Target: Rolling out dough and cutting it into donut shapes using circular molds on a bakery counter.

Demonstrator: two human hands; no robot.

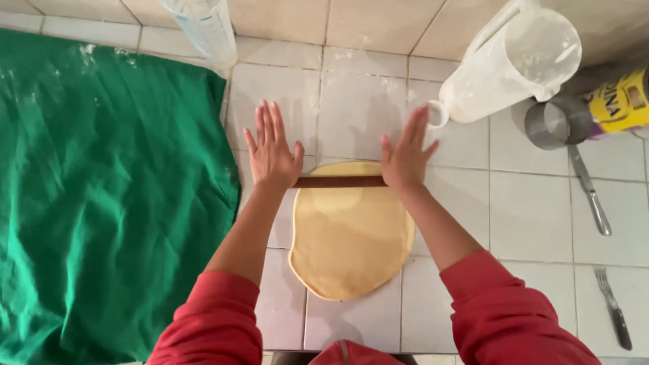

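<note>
Spanning rolling pin [340,181] under flat palms [272,152]

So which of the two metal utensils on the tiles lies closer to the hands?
The knife, lying just below the round metal cutter, is closer to the right hand. The fork lies further down, near the lower right corner.

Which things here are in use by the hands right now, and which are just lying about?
In use: left hand, right hand, rolling pin, dough sheet.
Lying about: green cloth, plastic jug, metal ring cutter, knife, fork, yellow packet.
</note>
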